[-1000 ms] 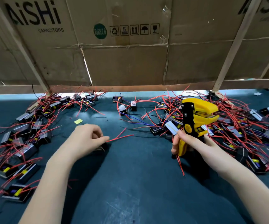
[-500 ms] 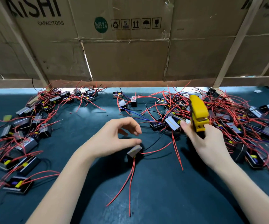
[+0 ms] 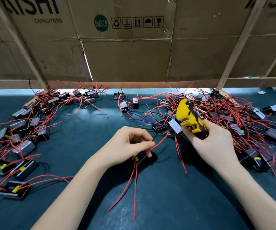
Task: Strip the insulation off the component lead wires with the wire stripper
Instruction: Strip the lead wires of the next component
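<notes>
A second earlier the left hand [image 3: 127,145] lay closed over a component [image 3: 143,158] far left of centre on the worktop [image 3: 167,205]; it then opened above that component nearer the middle, and by now it had curled again, thumb and forefinger pinching one red lead wire [image 3: 160,141] that arched up toward the right. Two other red leads came to trail toward the near edge — they had not shown at first. The right hand [image 3: 212,146] had shifted its grip on the wire stripper [image 3: 189,119]: the tool stood upright with its side showing, then turned edge-on, and now tilted leftward, its yellow head leaning toward the pinched wire.
</notes>
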Demonstrator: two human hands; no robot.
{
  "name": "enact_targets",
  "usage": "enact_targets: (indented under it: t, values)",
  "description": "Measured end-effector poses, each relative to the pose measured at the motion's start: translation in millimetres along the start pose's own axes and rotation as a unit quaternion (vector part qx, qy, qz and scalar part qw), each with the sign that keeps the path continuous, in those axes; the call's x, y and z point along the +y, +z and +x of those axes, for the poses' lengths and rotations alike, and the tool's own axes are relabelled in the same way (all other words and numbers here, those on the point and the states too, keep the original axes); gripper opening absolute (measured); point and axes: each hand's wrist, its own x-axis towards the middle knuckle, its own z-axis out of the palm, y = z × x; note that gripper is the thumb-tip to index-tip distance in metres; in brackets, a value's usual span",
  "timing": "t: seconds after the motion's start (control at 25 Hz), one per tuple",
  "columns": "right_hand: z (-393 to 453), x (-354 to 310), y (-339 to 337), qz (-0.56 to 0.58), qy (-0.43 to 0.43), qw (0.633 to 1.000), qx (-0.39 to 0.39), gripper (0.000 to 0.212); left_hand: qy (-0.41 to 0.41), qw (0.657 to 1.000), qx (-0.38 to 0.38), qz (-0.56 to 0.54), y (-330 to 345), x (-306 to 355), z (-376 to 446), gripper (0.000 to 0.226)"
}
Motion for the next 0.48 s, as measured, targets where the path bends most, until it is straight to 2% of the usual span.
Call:
enact_targets:
  t: [0.12,0.28,0.48]
  values:
    - [2.3,1.2,0.8,-0.130,-0.003,0.991,0.015,0.045,0.016,0.998,-0.027,-0.054,-5.2,2.7,-1.0,0.017]
    - [3.1,4.7,1.9,-0.232,-0.020,0.972,0.032,0.047,0.049,0.993,-0.066,-0.082,-9.3,6.5,-5.1,0.022]
    - [3.6,6.6,2.4,-0.265,-0.056,0.961,0.053,0.049,0.040,0.995,-0.071,-0.065,-8.1,7.7,-5.3,0.019]
